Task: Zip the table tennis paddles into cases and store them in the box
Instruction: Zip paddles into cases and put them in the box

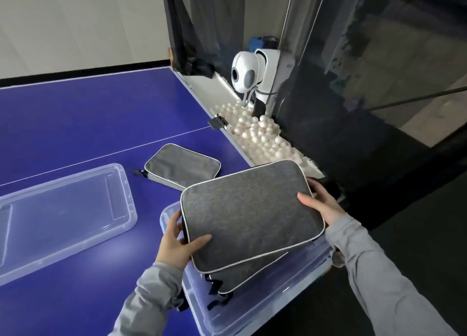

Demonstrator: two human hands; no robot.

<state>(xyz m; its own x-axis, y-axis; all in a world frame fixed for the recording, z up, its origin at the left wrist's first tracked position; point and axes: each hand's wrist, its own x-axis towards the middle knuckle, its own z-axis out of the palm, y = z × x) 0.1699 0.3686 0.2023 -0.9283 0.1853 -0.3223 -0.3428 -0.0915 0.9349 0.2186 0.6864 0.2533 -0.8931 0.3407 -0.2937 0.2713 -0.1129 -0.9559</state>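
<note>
A clear lid (63, 216) lies flat on the blue table (75, 123). A grey case (180, 167) rests beyond it. The left hand (177, 244) and right hand (321, 204) clasp opposite edges of another case (250, 214), held over the clear box (252, 310), above a case lying inside (242, 278)

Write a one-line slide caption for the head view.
Both hands, left and right, lower a grey case onto another in the clear box; a third case waits.
</note>
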